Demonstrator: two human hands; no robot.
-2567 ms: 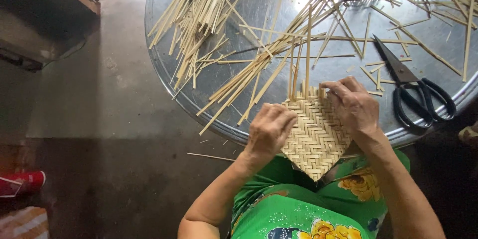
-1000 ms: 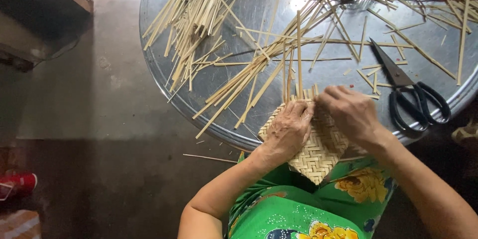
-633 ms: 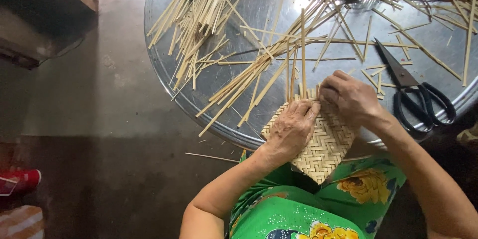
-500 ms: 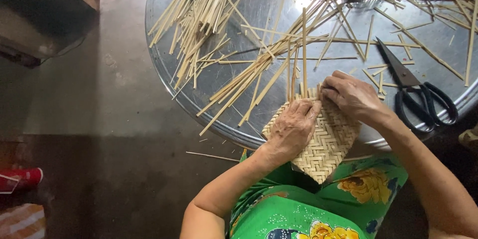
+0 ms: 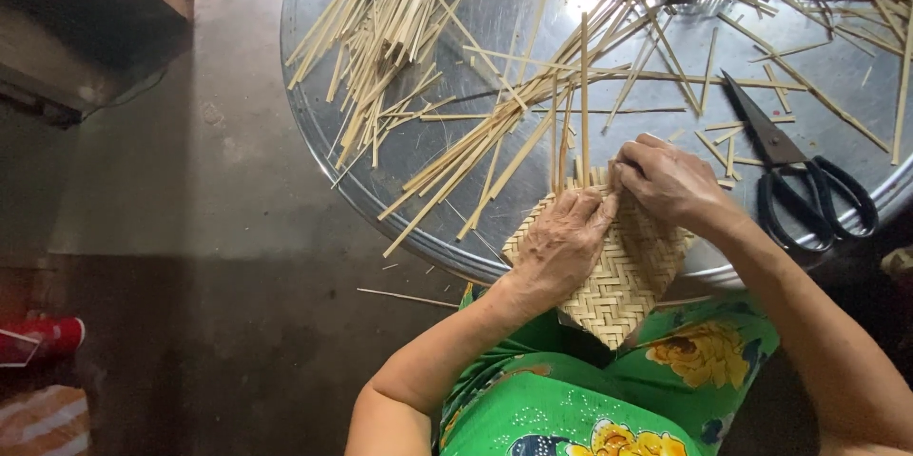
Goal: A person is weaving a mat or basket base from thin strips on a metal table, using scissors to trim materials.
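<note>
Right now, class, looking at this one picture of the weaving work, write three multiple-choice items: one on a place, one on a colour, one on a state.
1. Where do the scissors lie?
A. on the round metal tray
B. on the floor
C. in the lap

2. What colour are the scissor handles?
A. red
B. black
C. yellow

3. How does the left hand meet the woven mat?
A. hovers apart
B. presses flat on it
C. grips the scissors

Answers: 1 A, they rest on the tray right of the right hand. 2 B, both loops are black. 3 B, palm and fingers lie on the weave.
</note>
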